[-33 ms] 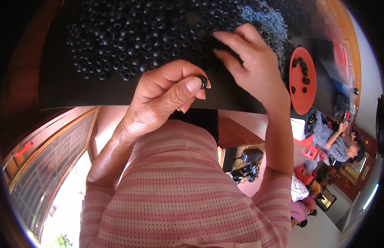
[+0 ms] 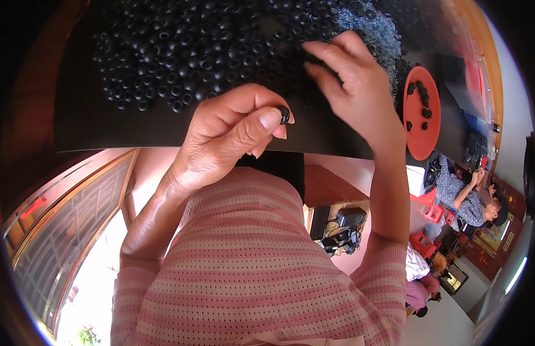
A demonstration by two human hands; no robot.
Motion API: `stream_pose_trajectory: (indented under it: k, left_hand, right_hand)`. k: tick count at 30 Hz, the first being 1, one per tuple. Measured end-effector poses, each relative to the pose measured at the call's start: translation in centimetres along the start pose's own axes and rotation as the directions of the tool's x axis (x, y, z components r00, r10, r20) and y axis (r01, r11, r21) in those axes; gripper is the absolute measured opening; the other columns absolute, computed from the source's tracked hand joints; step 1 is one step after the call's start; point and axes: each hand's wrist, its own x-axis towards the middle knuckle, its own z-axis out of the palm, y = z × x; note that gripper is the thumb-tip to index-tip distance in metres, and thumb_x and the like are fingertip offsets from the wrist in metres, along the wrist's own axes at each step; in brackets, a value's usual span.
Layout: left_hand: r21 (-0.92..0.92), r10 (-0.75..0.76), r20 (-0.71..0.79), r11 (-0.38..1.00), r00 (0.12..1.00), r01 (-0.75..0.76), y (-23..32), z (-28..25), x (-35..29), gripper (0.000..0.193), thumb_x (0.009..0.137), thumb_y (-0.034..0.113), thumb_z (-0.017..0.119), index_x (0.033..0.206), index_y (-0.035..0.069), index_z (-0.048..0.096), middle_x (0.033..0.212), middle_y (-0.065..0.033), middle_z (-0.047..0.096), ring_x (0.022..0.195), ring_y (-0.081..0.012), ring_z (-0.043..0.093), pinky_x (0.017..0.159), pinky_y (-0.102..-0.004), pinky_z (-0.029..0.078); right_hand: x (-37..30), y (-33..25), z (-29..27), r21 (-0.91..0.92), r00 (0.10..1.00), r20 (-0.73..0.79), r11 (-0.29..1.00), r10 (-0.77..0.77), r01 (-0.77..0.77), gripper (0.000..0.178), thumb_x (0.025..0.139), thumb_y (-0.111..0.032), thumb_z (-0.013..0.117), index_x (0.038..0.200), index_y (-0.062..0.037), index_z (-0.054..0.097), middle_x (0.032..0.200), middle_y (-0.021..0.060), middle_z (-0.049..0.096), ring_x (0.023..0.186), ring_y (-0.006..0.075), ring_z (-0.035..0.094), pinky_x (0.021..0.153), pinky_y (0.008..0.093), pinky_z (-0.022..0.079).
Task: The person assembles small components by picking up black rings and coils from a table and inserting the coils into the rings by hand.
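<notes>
Between thumb and forefinger, my left hand pinches a small black ring-shaped piece just above the near edge of the dark table. My right hand is over the table to its right, thumb and forefinger apart, with nothing visible between them. Its fingertips are closest to a wide heap of small black rounded pieces with holes. Beyond that hand lies a pile of small clear, bluish pieces, partly hidden by it.
Right of my right hand, an orange-red oval plate holds several small black pieces. Below the table are a box of black cables and adapters. Other people sit at the far right, near red stools.
My right hand has shifted slightly right, its fingertips farther from the black heap. My left hand keeps its pinch on the black ring-shaped piece.
</notes>
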Motion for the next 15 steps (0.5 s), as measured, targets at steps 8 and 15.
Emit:
stream_pose_trajectory:
  k: [8,15]
  left_hand:
    - [-0.014,0.018,0.018,1.0,1.0,-0.018,-0.2,-0.2,0.1,0.03,0.098,0.023,0.047,0.096,-0.004,0.059,0.08,-0.007,0.058,0.055,-0.0062,0.046,0.052,-0.0201,0.039]
    - [-0.002,0.033,0.02,0.999,0.999,-0.033,-0.3,-0.2,0.1,0.03,0.098,0.024,0.047,0.097,-0.004,0.06,0.08,-0.0074,0.058,0.055,-0.006,0.046,0.051,-0.0194,0.039]
  right_hand:
    - [-1.2,1.3,-0.6,-0.001,0.991,-0.132,1.0,0.02,-0.021,0.016,0.079,-0.006,0.067,0.094,-0.0092,0.065,0.083,0.0045,0.056,0.064,0.023,0.059,0.056,0.0326,0.047]
    - [-2.7,0.6,-0.9,0.081,0.994,-0.089,0.995,0.064,-0.057,0.011,0.079,-0.004,0.066,0.089,-0.007,0.063,0.083,0.0053,0.056,0.064,0.0229,0.059,0.056,0.0314,0.047]
